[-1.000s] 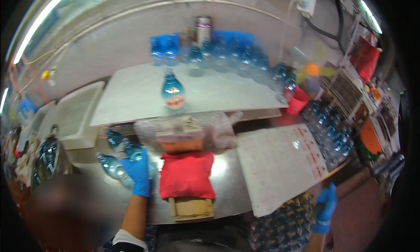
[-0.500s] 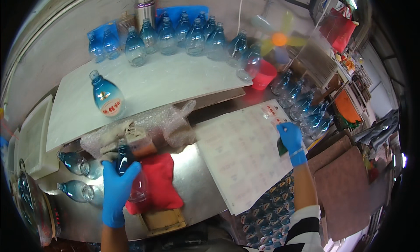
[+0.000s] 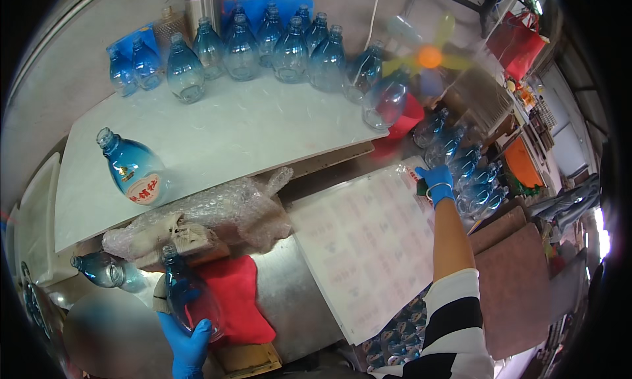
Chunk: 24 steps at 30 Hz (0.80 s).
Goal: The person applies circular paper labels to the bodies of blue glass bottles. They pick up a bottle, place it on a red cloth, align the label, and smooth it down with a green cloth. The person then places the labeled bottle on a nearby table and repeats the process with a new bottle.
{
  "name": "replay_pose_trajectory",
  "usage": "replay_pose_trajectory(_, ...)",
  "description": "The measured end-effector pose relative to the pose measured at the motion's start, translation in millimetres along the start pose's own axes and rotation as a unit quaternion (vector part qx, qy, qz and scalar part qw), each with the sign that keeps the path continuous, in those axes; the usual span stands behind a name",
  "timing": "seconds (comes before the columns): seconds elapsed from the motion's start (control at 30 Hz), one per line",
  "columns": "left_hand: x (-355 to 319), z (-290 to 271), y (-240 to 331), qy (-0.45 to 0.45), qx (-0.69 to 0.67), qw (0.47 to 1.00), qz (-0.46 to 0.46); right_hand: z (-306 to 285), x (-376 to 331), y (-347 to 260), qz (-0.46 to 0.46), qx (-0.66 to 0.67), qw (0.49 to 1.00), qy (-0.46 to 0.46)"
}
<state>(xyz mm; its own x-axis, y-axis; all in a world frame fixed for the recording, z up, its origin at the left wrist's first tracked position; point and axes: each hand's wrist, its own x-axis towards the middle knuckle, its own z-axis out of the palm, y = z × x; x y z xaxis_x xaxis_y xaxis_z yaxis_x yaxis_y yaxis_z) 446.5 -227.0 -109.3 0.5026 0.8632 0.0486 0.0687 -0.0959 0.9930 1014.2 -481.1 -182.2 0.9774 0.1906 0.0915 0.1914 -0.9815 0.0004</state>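
My left hand (image 3: 187,346), in a blue glove, grips a clear glass bottle (image 3: 181,287) with a blue-tinted top, by its lower body, beside a red cloth (image 3: 230,293). Something beige shows by the fingertips. In its blue glove, my right hand (image 3: 438,181) rests at the far right corner of a stack of printed label sheets (image 3: 362,241). Its fingers are drawn together; what they pinch is hidden. Something dark green shows under the palm. A decorated blue bottle (image 3: 135,168) with a red-and-white label stands on the white board (image 3: 263,129).
Several bottles (image 3: 240,50) stand along the board's back edge. More bottles (image 3: 467,162) are grouped right of the sheets, near a spinning fan (image 3: 430,57). Bubble wrap (image 3: 217,208) lies along the board's front. One bottle (image 3: 102,270) lies at left; a blurred patch covers the lower left.
My right hand has moved slightly farther away along the sheets' corner. My left hand and its bottle sit lower in view. The view has shifted; one lying bottle is now hidden by the blur.
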Motion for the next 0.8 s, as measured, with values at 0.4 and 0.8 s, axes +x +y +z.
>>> replay_pose_trajectory(0.4, 3, -3, 1, -0.015, 0.003, 1.0, -0.002, -2, 3, 4, -0.027, 0.057, 0.998, -0.022)
replay_pose_trajectory(0.8, -13, -24, -37, -0.136, 0.075, 0.983, 0.094, 18, 35, 73, -0.032, 0.203, 0.972, 0.116)
